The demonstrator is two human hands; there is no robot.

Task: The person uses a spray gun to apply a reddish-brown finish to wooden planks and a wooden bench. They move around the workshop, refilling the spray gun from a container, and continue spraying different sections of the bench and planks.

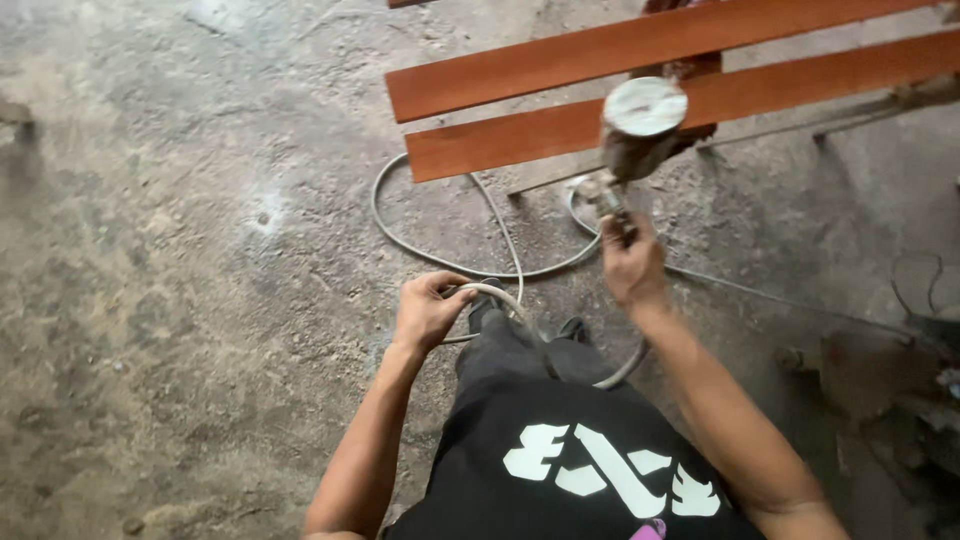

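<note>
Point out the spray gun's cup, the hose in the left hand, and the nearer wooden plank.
spray gun cup [643, 125], head view, on the cup's side wall below its pale lid.
hose [497, 292], head view, on the loop beside the left hand.
nearer wooden plank [500, 145], head view, on its reddish top face.

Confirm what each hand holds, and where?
Right hand holds the spray gun by its handle below the cup. Left hand holds the air hose at a bend.

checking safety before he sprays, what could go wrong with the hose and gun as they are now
1. The hose loops on the floor by the feet and could likely trip the person.
2. The left hand bends the hose; a kink might choke the flow.
3. The right hand holds the spray gun close over the boards; drips may land there.
</note>
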